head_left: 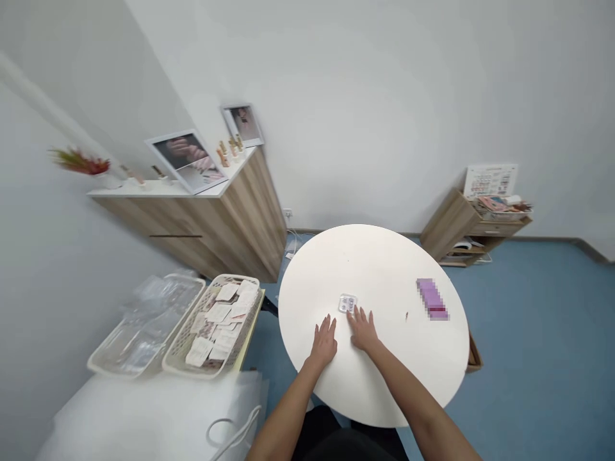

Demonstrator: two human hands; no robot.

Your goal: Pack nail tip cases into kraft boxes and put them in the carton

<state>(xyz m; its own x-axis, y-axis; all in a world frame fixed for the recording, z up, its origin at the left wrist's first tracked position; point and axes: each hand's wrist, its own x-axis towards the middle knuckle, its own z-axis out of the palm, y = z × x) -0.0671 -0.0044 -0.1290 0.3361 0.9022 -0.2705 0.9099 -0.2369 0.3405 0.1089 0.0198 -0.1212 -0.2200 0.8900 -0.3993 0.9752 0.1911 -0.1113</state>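
A small clear case [346,302] with a few round compartments lies flat near the middle of the white round table [375,256]. My right hand [362,330] rests with fingers spread, its fingertips at the case's near right edge. Below and left of the case, my left hand [324,342] lies on the tabletop with fingers stretched out, apart from the case. Nothing shows in either hand. What the compartments contain is too small to make out.
A pixelated purple item [432,298] and a tiny dark reddish object [406,315] lie on the table's right side. Left of the table stand a basket of cards [173,358] and a bin of plastic bags [98,362]. Behind are a wooden cabinet [254,218] and a small shelf [449,221].
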